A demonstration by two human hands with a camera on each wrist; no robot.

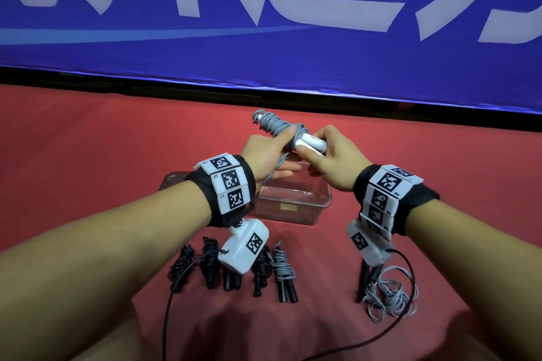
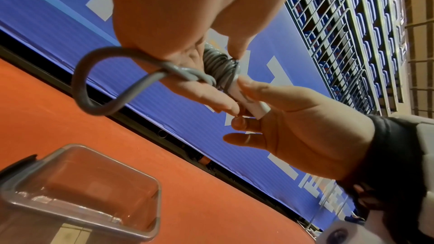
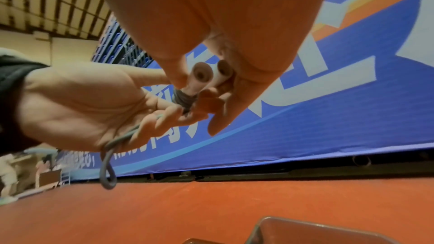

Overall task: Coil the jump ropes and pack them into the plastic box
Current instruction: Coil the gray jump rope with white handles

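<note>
I am pinching the white handles [image 1: 311,142] in my right hand [image 1: 334,155], my left hand [image 1: 265,152] gripping the grey cord [image 1: 274,123] mid-frame; slackening risks unwinding.

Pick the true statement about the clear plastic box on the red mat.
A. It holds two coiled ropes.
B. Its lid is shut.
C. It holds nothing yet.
C: the clear plastic box shows only its bare bottom, open-topped, below the grey jump rope with white handles that both hands hold.
</note>
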